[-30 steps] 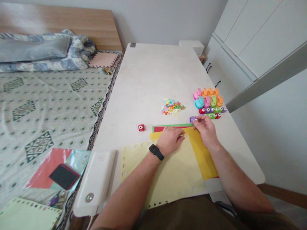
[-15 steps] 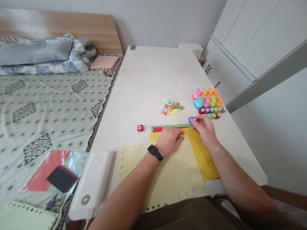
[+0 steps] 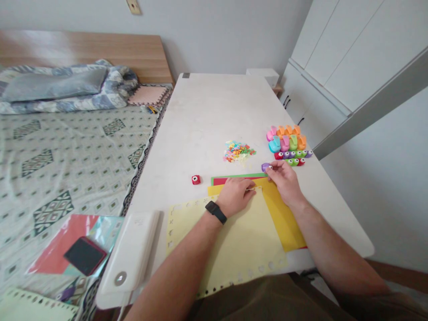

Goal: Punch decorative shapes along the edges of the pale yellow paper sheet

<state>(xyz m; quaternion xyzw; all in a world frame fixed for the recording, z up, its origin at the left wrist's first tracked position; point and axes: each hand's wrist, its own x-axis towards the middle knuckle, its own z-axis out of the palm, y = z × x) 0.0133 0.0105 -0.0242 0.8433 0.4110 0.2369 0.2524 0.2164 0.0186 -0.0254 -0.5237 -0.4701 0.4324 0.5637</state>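
Note:
My left hand [image 3: 236, 194], with a black watch on the wrist, lies curled on the top edge of a pale yellow sheet [image 3: 230, 243] whose borders are punched with small shapes. Under that sheet lie darker yellow, red and green sheets [image 3: 284, 218]. My right hand [image 3: 284, 180] rests on the darker yellow sheet, its fingertips pinching a small purple paper punch [image 3: 265, 166] on the white table [image 3: 214, 116].
A small red punch [image 3: 196, 179] stands left of the sheets. A pile of coloured paper cut-outs [image 3: 238, 150] and a cluster of several coloured punches [image 3: 288, 145] lie beyond. A white device [image 3: 132, 254] sits at the table's near left corner. A bed [image 3: 67, 151] with papers is alongside.
The view has tilted up slightly. Both hands stay in place on the sheets, the right still on the purple punch.

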